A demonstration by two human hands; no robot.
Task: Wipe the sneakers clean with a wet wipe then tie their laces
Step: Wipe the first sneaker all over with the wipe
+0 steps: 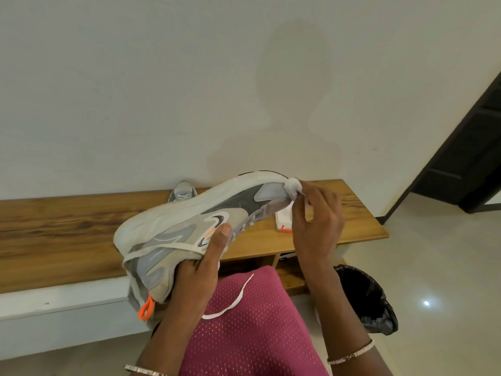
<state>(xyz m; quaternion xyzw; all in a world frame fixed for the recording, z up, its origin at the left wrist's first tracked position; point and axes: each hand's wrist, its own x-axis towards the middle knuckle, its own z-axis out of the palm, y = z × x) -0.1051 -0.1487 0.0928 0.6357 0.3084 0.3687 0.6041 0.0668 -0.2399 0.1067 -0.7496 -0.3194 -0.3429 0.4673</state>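
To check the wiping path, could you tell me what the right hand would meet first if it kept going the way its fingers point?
Probably the held sneaker's toe; the right hand already presses the wet wipe against it.

Left hand (pixel 202 263) grips sneaker (pixel 189 221); right hand (pixel 315 221) pinches wipe (pixel 294 187) at toe.

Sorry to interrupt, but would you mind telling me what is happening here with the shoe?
A person is cleaning a grey and white sneaker, held tilted above a wooden bench with its sole turned up and away. The left hand grips the shoe's upper, while the right hand pinches a white wet wipe against the toe end. A loose lace hangs untied over the person's lap. The second sneaker sits on the bench behind, and a wipe packet lies on the bench near the right hand.
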